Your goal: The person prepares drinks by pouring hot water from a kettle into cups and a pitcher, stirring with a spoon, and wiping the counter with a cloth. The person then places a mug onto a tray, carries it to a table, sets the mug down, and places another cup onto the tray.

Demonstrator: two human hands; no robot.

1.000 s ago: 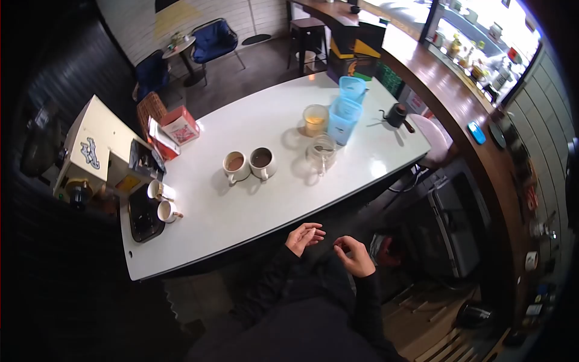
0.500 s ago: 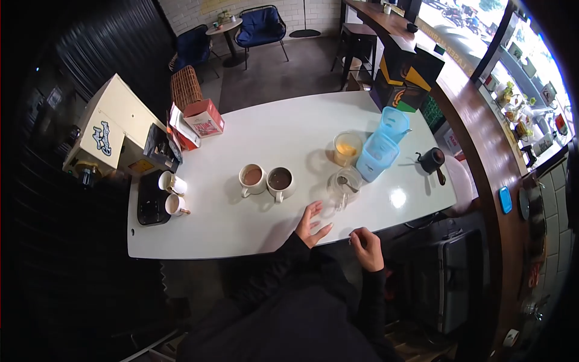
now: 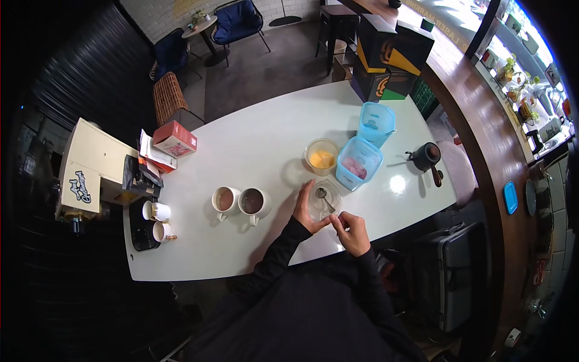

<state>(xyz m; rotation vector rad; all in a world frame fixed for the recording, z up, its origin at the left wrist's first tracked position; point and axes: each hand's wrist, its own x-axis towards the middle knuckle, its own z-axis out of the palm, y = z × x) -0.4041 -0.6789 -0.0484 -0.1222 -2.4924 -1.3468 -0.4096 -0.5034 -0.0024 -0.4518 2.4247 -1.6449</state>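
Observation:
A clear glass cup (image 3: 335,194) stands near the front edge of the white table, with a metal spoon (image 3: 327,201) leaning inside it. My left hand (image 3: 304,210) curves round the cup's left side, thumb at the front, closed on the glass. At the end of the spoon's handle, my right hand (image 3: 353,234) is pinched shut. Just behind the cup are a clear tub of something yellow (image 3: 321,158) and a blue plastic container (image 3: 362,153) with pinkish contents. Two white mugs of brown drink, a left mug (image 3: 222,213) and a right mug (image 3: 254,218), stand to the left.
A second blue container (image 3: 377,118) stands farther back. On the right is a dark long-handled pot (image 3: 426,158). The left end holds a cream machine (image 3: 90,166), two cups on a black tray (image 3: 140,234) and a red box (image 3: 175,140). Dark boxes (image 3: 392,57) rise behind the table.
Both my hands have moved forward to the glass cup. The left has closed round it and the right has come up to the spoon's handle. The camera view has shifted.

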